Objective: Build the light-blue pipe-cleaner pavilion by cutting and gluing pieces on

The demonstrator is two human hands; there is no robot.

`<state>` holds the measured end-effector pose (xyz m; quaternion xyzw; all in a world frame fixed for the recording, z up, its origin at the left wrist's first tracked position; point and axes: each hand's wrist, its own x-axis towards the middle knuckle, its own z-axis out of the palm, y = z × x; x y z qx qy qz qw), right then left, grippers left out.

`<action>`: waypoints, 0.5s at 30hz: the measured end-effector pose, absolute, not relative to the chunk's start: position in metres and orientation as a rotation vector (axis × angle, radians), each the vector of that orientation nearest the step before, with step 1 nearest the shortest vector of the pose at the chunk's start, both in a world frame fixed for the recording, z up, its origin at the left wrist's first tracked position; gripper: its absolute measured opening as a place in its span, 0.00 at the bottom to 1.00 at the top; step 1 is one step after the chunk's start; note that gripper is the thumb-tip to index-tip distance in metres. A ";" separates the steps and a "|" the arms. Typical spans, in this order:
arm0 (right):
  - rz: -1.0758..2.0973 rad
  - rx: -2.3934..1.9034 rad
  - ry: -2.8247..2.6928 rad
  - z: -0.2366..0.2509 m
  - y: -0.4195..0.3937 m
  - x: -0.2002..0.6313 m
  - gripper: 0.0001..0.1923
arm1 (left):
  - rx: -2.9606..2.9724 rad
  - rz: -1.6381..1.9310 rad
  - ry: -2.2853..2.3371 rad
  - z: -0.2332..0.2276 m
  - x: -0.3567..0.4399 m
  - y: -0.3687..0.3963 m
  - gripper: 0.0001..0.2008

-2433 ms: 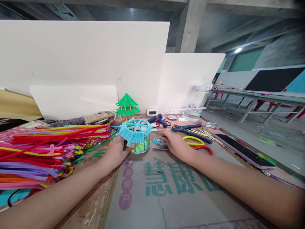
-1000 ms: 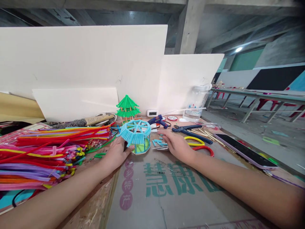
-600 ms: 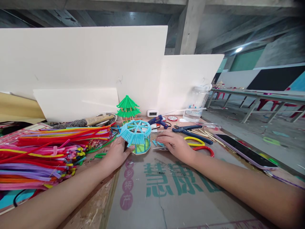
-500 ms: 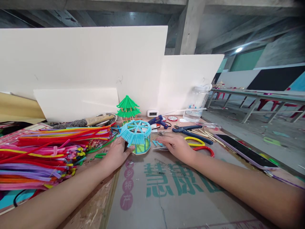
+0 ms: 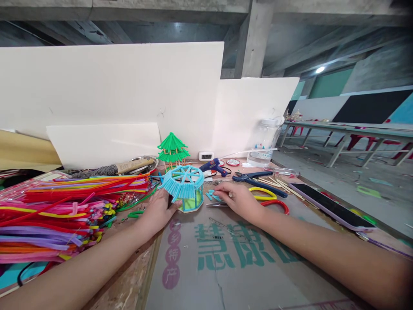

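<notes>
- left hand rests flat, fingers loosely on the blue pavilion model at frame centre — not really clamped
- right hand curls, fingertips pinching at the short blue pieces — several, uncountable
- two pavilions: blue, green

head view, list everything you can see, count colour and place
blue pavilion model: one, light blue with a green floor, centre of table
cut blue pieces: several, light blue, right of the model
green pavilion model: one, green, behind the blue one
pipe cleaners: large pile, mixed colours, left
glue gun: one, blue, back centre
pliers: one, blue handles, right of glue gun
phone: one, dark screen, right edge
jar: one, clear, back right
cardboard sheet: one, grey with green print, front
left hand: against the blue model's side
right hand: fingertips on the cut pieces
</notes>
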<state>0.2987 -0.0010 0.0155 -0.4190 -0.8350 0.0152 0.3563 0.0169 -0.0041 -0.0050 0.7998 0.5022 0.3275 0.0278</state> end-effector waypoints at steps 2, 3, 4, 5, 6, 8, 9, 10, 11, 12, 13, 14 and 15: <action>0.101 -1.080 -2.102 0.019 -0.002 0.298 0.10 | 2.466 1.002 1.574 -0.007 0.016 -0.003 0.11; 0.143 -1.073 -2.071 0.022 -0.002 0.297 0.11 | 2.466 1.002 1.580 -0.008 0.016 -0.002 0.12; 0.192 -1.067 -2.038 0.025 -0.003 0.297 0.12 | 2.467 1.006 1.581 -0.009 0.015 -0.001 0.12; 0.250 -1.060 -2.010 0.029 -0.005 0.296 0.13 | 2.468 1.014 1.577 -0.010 0.015 -0.001 0.12; 0.307 -1.053 -1.987 0.035 -0.008 0.296 0.13 | 2.470 1.021 1.566 -0.011 0.015 -0.001 0.13; 0.408 -1.034 -1.955 0.049 -0.016 0.294 0.14 | 2.477 1.030 1.542 -0.011 0.016 -0.001 0.12; 0.450 -1.020 -1.937 0.057 -0.022 0.292 0.14 | 2.477 1.029 1.535 -0.011 0.016 -0.001 0.12; 0.493 -1.002 -1.912 0.066 -0.028 0.290 0.13 | 2.473 1.022 1.535 -0.010 0.016 -0.001 0.12; 0.535 -0.984 -1.898 0.074 -0.035 0.287 0.13 | 2.467 1.014 1.543 -0.010 0.016 -0.001 0.13; 0.573 -0.955 -1.880 0.080 -0.042 0.284 0.12 | 2.460 1.006 1.554 -0.010 0.016 -0.001 0.13; 0.619 -0.919 -1.873 0.086 -0.048 0.279 0.12 | 2.456 0.999 1.561 -0.010 0.016 -0.001 0.14; 0.671 -0.890 -1.874 0.089 -0.053 0.274 0.11 | 2.456 0.995 1.560 -0.011 0.016 -0.001 0.14; 0.725 -0.870 -1.881 0.091 -0.056 0.269 0.11 | 2.457 0.997 1.552 -0.011 0.015 -0.001 0.14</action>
